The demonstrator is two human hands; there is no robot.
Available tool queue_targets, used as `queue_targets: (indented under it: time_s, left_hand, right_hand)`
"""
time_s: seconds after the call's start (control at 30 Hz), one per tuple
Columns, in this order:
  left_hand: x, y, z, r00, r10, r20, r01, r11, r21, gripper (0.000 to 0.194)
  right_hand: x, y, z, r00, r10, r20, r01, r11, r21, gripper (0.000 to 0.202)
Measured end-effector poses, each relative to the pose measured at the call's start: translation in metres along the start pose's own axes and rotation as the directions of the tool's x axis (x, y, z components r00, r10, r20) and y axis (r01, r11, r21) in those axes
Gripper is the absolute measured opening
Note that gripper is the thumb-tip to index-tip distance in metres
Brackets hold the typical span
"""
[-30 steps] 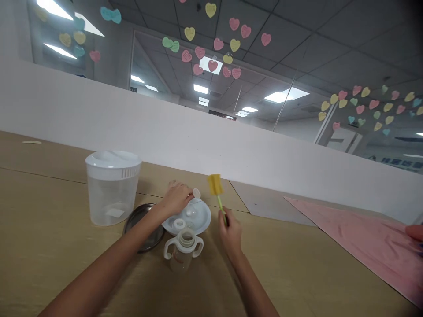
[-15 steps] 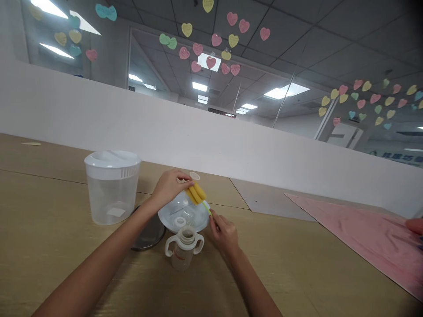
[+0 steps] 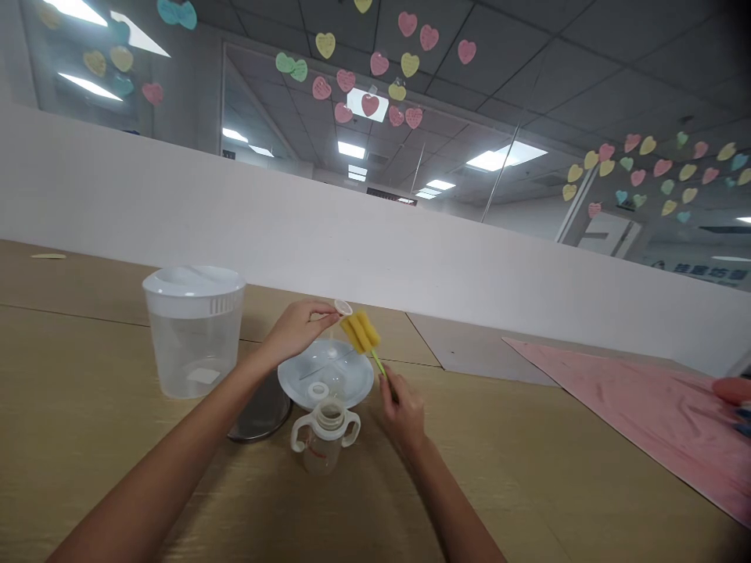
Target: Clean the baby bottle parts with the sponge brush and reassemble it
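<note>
Pinched in my left hand (image 3: pixel 302 330) is a small white ring-shaped bottle part (image 3: pixel 343 308), its exact kind unclear. My right hand (image 3: pixel 404 405) grips the green handle of a yellow sponge brush (image 3: pixel 361 331). The brush head is right beside the ring, near my left fingertips. Below them, a pale bowl (image 3: pixel 364 375) holds clear and white parts, including a white collar (image 3: pixel 318 392). In front of the bowl stands an uncapped clear baby bottle (image 3: pixel 322 453) with two white side handles.
A clear bucket with a white lid (image 3: pixel 193 336) stands at left. Behind my left forearm lies a dark round plate (image 3: pixel 261 410). A pink cloth (image 3: pixel 634 407) covers the right side, with part of another hand (image 3: pixel 731 389) at its edge. A white partition (image 3: pixel 352 242) runs behind.
The brush head has turned more upright and shifted slightly right, away from my left fingers. My left hand still pinches the ring, which now sits closer to the sponge. The view has shifted slightly.
</note>
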State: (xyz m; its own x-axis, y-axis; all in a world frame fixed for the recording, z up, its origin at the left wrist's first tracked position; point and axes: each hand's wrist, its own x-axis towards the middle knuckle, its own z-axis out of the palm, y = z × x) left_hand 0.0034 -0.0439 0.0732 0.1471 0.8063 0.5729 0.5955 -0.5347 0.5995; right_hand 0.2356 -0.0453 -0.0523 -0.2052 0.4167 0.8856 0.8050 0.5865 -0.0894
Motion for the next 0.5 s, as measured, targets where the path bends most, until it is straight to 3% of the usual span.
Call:
queue_targets:
  time_s: [0.07, 0.17, 0.33, 0.5]
  left_hand:
    - [-0.001, 0.003, -0.003, 0.998, -0.019, -0.066, 0.028, 0.991, 0.130, 0.034]
    - [-0.004, 0.009, -0.008, 1.000, -0.027, 0.002, 0.026, 0.967, 0.253, 0.031]
    - [-0.009, 0.023, -0.008, 0.994, -0.020, 0.104, -0.015, 0.944, 0.328, 0.027]
    - [-0.010, 0.024, -0.014, 0.995, -0.085, 0.057, 0.045, 0.862, 0.504, 0.032]
  right_hand:
    - [0.001, -0.001, -0.001, 0.997, 0.035, -0.062, -0.034, 0.999, 0.015, 0.034]
    - [0.003, -0.003, -0.003, 0.993, 0.015, -0.117, -0.017, 1.000, -0.015, 0.033]
    - [0.002, -0.002, -0.003, 0.992, -0.107, -0.058, 0.099, 0.985, -0.139, 0.031]
    - [0.004, 0.005, -0.006, 0.999, -0.039, 0.008, 0.040, 0.967, -0.253, 0.032]
